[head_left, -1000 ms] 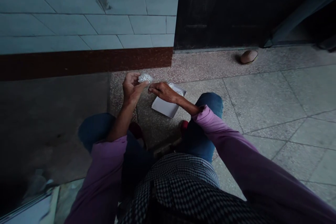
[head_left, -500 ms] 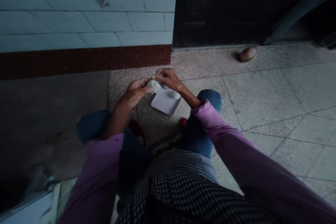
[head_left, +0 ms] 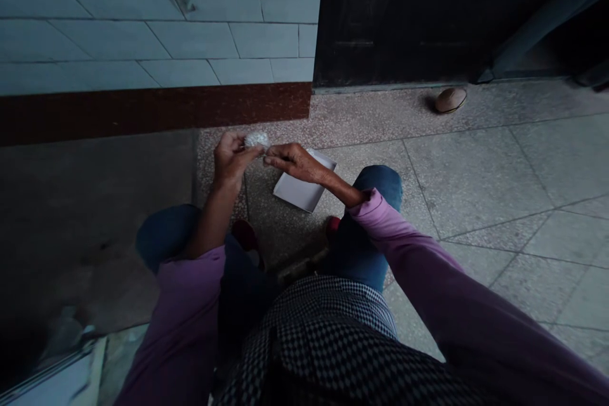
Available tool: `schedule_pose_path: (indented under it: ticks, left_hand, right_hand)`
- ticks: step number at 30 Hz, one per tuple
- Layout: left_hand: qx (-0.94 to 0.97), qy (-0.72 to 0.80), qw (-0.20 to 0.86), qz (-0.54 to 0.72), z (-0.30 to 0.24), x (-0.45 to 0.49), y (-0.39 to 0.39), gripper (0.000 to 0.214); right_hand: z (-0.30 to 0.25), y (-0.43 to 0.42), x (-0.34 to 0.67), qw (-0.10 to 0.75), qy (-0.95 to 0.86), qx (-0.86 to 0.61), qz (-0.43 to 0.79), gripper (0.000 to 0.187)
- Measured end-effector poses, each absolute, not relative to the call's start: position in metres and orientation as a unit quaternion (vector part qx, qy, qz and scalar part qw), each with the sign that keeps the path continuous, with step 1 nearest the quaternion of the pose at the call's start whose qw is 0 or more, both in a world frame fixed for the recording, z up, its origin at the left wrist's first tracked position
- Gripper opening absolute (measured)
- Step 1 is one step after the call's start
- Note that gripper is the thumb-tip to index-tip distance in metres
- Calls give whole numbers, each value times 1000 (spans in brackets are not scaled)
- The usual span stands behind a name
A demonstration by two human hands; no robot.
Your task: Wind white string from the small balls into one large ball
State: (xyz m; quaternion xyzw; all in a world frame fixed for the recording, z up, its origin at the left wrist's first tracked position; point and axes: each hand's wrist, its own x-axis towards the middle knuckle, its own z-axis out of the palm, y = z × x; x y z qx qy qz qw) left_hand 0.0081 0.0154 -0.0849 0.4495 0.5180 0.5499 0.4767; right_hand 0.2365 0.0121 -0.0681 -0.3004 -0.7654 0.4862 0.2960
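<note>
My left hand (head_left: 232, 155) is closed around a small silvery-white ball (head_left: 257, 138), which looks wound or crumpled and shows above the thumb and fingertips. Just right of it, my right hand (head_left: 295, 161) has its thumb and fingers pinched together close to the ball's lower side. Whatever lies in that pinch is too small to make out. Below and behind the right hand, a shallow white box or lid (head_left: 299, 193) rests on the floor. Part of its inside is hidden by the hand and wrist.
Both knees (head_left: 378, 187) frame the box. A tiled wall (head_left: 200, 38) with a brown base rises ahead, beside a dark door (head_left: 404, 19). A rounded tan object (head_left: 450, 100) lies near the door. Flat pale items (head_left: 52, 380) sit at the lower left.
Both hands have shifted left, off part of the box, carrying the silvery ball along. The left hand has turned more upright. A second silvery ball seen by the box earlier no longer shows.
</note>
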Motion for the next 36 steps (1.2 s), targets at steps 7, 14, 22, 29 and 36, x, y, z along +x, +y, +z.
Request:
schedule_pose_path:
  ticks: [7,14,22,29,36]
  left_hand:
    - [507,415,611,444,-69,23,-8,63]
    - [426,409,612,525,-61,22,-6,66]
    - [413,511,512,554,-65,23,5,64]
    - [533,603,409,431,-38,32,8,39]
    - [584,513,485,400,-15,40,10,61]
  right_hand:
    - [-46,24,255,362,-672,-429,483,62]
    - [-62,20,242,355,-675,-389,517,70]
    - [-76,14,233,259,-757,-376,467,36]
    - [-47,12,250,197,-755,-397,483,35]
    - [14,35,282,212,-794,-407,399,55]
